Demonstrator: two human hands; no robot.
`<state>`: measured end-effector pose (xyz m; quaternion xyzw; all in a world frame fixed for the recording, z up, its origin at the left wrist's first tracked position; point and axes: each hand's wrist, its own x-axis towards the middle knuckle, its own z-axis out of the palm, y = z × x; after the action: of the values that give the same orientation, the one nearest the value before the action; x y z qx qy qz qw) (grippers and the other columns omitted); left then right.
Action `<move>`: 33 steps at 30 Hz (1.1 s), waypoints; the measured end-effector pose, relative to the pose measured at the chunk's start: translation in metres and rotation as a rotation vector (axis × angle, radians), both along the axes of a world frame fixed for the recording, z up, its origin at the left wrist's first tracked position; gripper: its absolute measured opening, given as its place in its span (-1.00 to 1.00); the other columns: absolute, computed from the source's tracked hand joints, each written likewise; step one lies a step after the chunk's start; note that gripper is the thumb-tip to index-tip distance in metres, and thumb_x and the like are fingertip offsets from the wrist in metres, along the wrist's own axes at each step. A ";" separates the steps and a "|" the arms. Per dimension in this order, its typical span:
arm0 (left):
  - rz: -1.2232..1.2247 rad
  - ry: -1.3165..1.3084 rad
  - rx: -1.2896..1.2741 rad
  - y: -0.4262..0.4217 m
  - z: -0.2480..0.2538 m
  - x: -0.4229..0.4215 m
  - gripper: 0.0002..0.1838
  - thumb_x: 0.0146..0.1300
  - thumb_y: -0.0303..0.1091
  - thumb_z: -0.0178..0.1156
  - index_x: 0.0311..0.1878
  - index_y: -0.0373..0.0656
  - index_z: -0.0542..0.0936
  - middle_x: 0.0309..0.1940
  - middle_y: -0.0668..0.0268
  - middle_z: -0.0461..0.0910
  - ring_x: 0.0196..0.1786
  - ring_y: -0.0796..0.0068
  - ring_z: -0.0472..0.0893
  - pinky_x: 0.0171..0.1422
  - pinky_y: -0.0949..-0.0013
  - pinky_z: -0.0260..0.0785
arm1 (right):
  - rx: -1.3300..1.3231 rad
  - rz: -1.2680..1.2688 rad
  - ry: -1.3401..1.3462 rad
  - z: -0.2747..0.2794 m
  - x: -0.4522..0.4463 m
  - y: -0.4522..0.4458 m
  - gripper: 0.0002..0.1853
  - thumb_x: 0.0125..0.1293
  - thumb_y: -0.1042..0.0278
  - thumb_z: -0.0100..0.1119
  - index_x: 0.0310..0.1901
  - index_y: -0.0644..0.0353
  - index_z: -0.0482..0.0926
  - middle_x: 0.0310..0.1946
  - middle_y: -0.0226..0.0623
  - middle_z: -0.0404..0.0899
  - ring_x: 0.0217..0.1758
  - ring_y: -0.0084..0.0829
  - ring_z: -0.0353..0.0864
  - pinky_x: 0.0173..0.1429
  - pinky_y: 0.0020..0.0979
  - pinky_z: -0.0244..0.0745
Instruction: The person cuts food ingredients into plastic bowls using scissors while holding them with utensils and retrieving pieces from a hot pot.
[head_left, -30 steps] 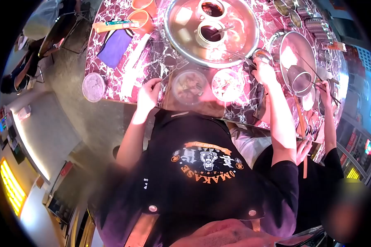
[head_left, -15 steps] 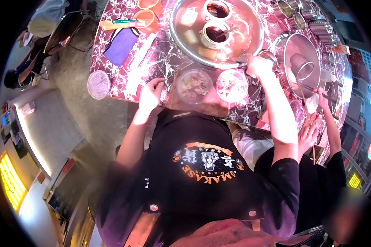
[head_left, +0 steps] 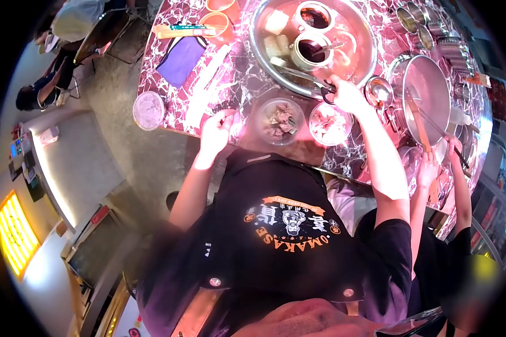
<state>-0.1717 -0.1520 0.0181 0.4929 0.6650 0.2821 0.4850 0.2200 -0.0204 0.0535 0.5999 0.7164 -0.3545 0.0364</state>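
Observation:
My right hand (head_left: 344, 95) is closed on the dark handles of metal scissors or tongs (head_left: 301, 74), whose blades reach over the near rim of a wide metal basin (head_left: 260, 55). Broth, pale chunks and two pots of dark sauce (head_left: 312, 49) are in the basin. My left hand (head_left: 219, 126) is at the table's front edge with its fingers curled; whether they hold anything is too small to tell. Between my hands stand a clear bowl of meat pieces (head_left: 281, 121) and a second bowl of pale, pinkish food (head_left: 330, 123).
At the right, a co-worker's hands (head_left: 428, 167) hold a wooden tool and chopsticks by a large metal pot (head_left: 427, 101). A ladle (head_left: 379, 91) lies between basin and pot. Purple cloth (head_left: 181, 60), orange cups (head_left: 215, 23) and a round tub (head_left: 149, 109) are at the left.
My right hand has moved left from beside the ladle to the basin's near rim with the tool. The co-worker's hands now hold a wooden tool in the pot. The whole view has shifted.

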 end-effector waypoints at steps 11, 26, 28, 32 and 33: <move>0.119 -0.044 0.093 0.016 -0.026 0.018 -0.78 0.48 -0.45 0.15 0.08 -0.28 0.66 -0.45 0.59 0.49 -0.46 0.81 0.31 -0.39 0.63 0.17 | 0.068 -0.244 -0.422 0.024 0.086 0.019 -0.41 0.13 -0.02 0.37 0.08 0.25 0.58 -0.07 0.03 0.71 0.11 -0.03 0.69 0.24 -0.12 0.52; 0.072 -0.575 -0.222 0.064 -0.067 0.056 -0.78 0.57 -0.33 0.00 -0.05 -0.20 0.61 -0.16 0.28 0.72 -0.22 0.55 0.66 -0.06 0.42 0.54 | -0.021 -0.624 -0.002 -0.078 0.068 0.101 -0.36 0.12 0.11 0.27 0.21 0.33 0.53 0.08 0.11 0.65 0.17 0.04 0.64 0.28 -0.11 0.51; 0.056 -0.554 -0.199 0.063 -0.073 0.054 -0.80 0.56 -0.33 0.03 -0.04 -0.20 0.61 -0.16 0.27 0.72 -0.19 0.52 0.66 0.00 0.39 0.54 | -0.030 -0.631 -0.014 -0.079 0.070 0.110 -0.37 0.14 0.12 0.26 0.21 0.33 0.53 0.10 0.10 0.64 0.19 0.02 0.64 0.28 -0.11 0.51; 0.096 -0.609 -0.229 0.065 -0.096 0.042 -0.90 0.49 -0.41 0.15 -0.05 -0.20 0.59 -0.17 0.21 0.71 -0.18 0.42 0.70 -0.04 0.33 0.60 | -0.059 -0.609 -0.023 -0.070 0.070 0.130 -0.38 0.17 0.12 0.26 0.23 0.31 0.53 0.13 0.09 0.63 0.22 -0.01 0.63 0.29 -0.12 0.52; 0.118 -0.629 -0.241 0.065 -0.096 0.043 -0.89 0.48 -0.41 0.16 -0.05 -0.20 0.60 -0.19 0.21 0.72 -0.19 0.41 0.70 -0.05 0.33 0.60 | -0.061 -0.604 -0.014 -0.072 0.072 0.135 -0.39 0.17 0.11 0.27 0.23 0.29 0.55 0.13 0.08 0.63 0.22 -0.02 0.63 0.29 -0.12 0.52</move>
<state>-0.1291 -0.0868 -0.0778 0.2819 0.5388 0.3672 0.7038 0.2921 0.1148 -0.0189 0.7868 0.4944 -0.3664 -0.0480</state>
